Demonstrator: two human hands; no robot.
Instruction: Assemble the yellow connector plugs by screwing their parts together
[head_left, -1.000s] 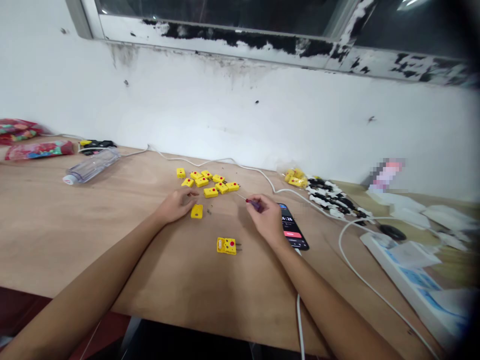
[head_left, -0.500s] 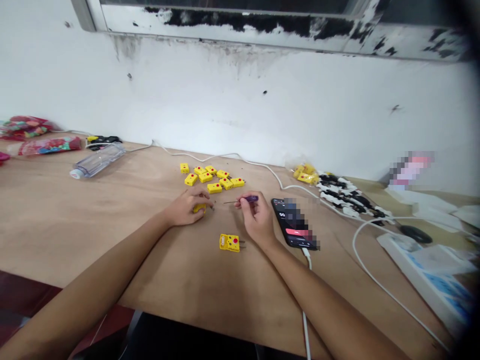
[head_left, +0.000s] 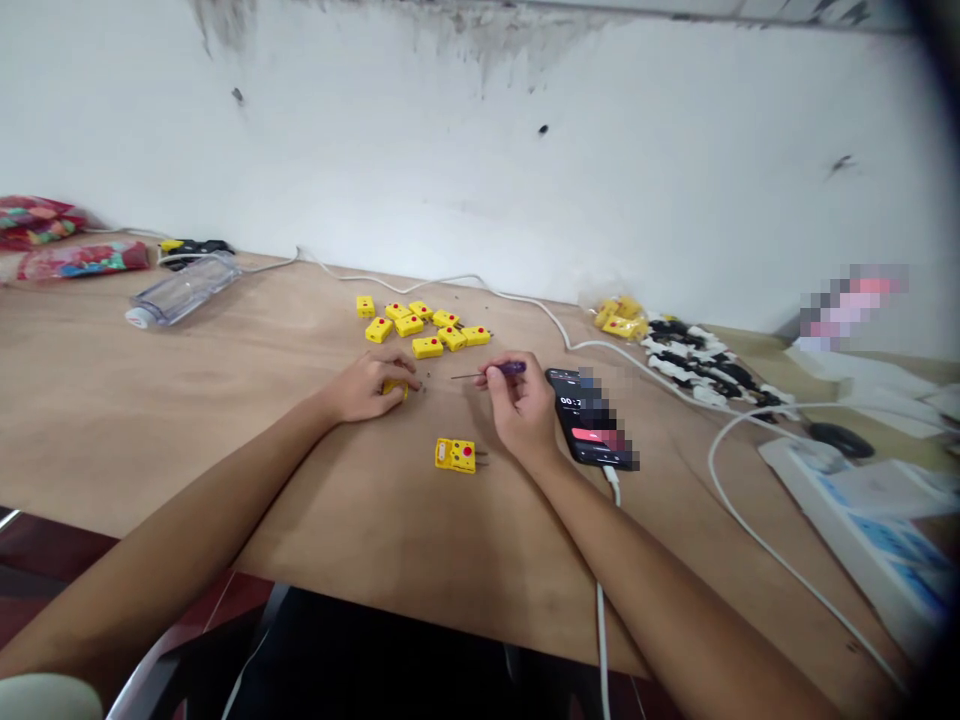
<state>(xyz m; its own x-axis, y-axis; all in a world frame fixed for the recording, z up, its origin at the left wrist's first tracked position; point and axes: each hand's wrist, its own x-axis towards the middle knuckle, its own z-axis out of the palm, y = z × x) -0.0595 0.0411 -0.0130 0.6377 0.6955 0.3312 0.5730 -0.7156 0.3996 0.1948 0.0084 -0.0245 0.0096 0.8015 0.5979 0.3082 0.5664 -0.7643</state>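
Note:
My left hand (head_left: 367, 388) rests on the wooden table, its fingers closed around a yellow plug (head_left: 395, 388) that they partly cover. In my right hand (head_left: 523, 408) is a thin screwdriver with a purple handle (head_left: 513, 368); its shaft points left, and the tip is apart from the plug. Tiny metal bits, too small to name, lie between the hands. Nearer to me, a yellow plug with a red dot (head_left: 455, 455) lies on the table, its two pins pointing right. Several more yellow plugs (head_left: 427, 347) are grouped beyond my hands.
A phone (head_left: 589, 420) on a white cable lies right of my right hand. Farther right are black and white parts (head_left: 694, 365), a bag of yellow pieces (head_left: 621, 318) and a power strip (head_left: 847, 530). A clear bottle (head_left: 184, 290) and colourful bags (head_left: 82, 260) lie at left.
The view has tilted down, so everything appears higher in the picture. Both hands keep nearly the same place over the table, with the same plug and screwdriver held.

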